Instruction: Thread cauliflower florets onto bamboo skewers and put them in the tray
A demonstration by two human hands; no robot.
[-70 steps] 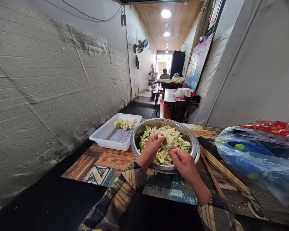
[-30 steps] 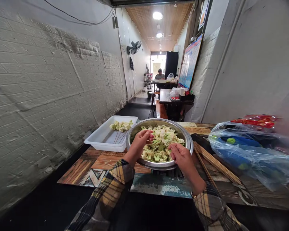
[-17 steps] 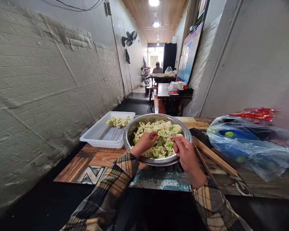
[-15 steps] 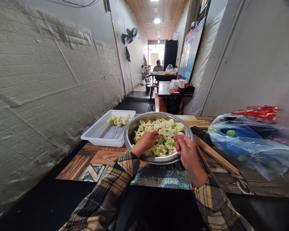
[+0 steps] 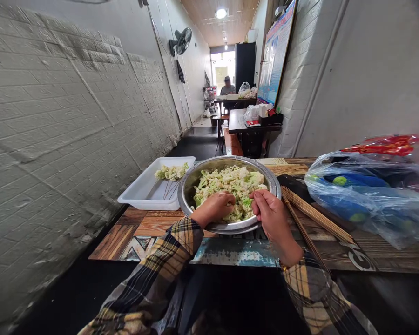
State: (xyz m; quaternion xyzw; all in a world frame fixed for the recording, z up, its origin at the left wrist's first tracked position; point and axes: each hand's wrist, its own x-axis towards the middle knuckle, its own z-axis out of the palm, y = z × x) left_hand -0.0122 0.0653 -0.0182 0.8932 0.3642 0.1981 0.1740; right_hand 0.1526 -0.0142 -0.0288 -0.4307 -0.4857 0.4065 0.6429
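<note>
A steel bowl point(image 5: 185, 194) heaped with cauliflower florets point(image 5: 232, 178) stands on the patterned wooden table point(image 5: 144, 229) in front of me. My left hand point(image 5: 214, 208) reaches into the near side of the pile, palm down, fingers curled around a floret. My right hand point(image 5: 270, 214) is at the bowl's near right rim, thumb and fingers pinched together; what they pinch is too small to make out. Both sleeves are yellow-and-dark plaid.
A white tray point(image 5: 145, 201) left of the bowl holds skewered cauliflower point(image 5: 171, 172). Loose bamboo skewers point(image 5: 314, 216) lie right of the bowl, beside a plastic bag point(image 5: 370, 202) and a red packet point(image 5: 387, 145). A brick wall runs close on the left. A person point(image 5: 226, 86) sits at far tables.
My left hand has dropped from the middle of the pile to its near side and curled onto the florets. My right hand stays pinched at the right rim. The camera has tilted down.
</note>
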